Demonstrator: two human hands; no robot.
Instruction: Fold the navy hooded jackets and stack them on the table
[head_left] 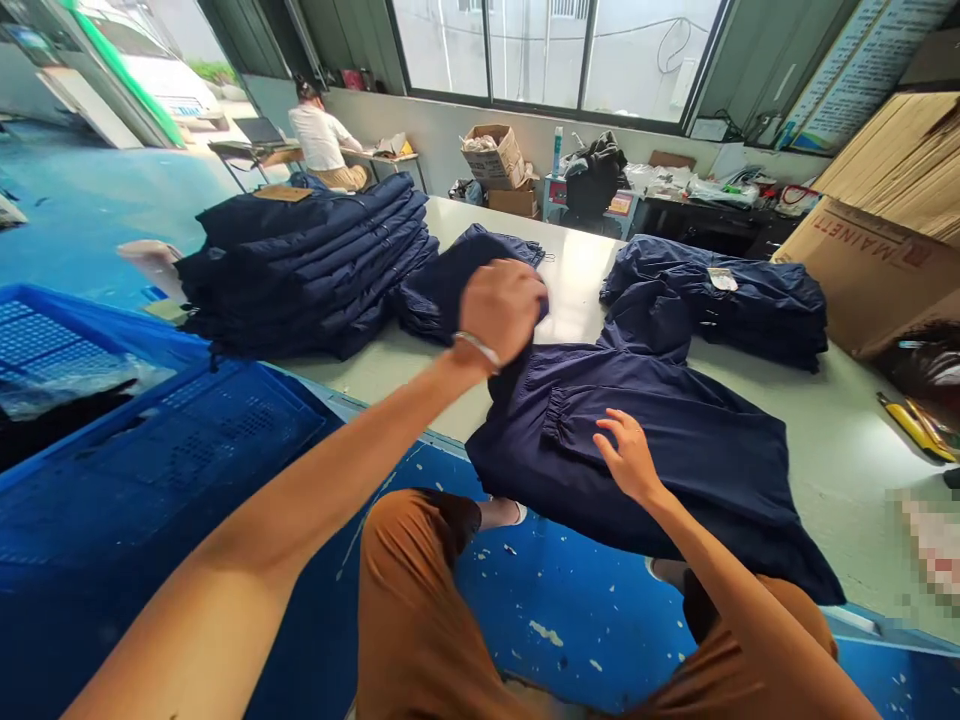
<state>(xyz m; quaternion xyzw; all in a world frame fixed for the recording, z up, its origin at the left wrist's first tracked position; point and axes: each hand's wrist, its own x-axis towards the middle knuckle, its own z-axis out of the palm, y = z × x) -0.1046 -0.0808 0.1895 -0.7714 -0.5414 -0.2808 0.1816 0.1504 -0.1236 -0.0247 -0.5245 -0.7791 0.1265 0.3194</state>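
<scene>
A navy jacket (675, 430) lies spread over the near edge of the table, its lower part hanging toward my knees. An elastic-gathered cuff (555, 418) shows on top of it. My left hand (504, 308), with a white band at the wrist, is closed on a raised part of the jacket at its left end; the fingers are a little blurred. My right hand (628, 455) hovers over or lightly touches the middle of the jacket, fingers apart and holding nothing. Just behind my left hand is a small pile of folded navy garments (424, 300).
A tall stack of folded navy garments (315, 260) stands on the table's left, another stack (765, 300) at the right. Blue plastic crates (150, 450) sit at left. A yellow cutter (915, 425) and a cardboard box (870, 260) are at right. A person (322, 140) sits farther back.
</scene>
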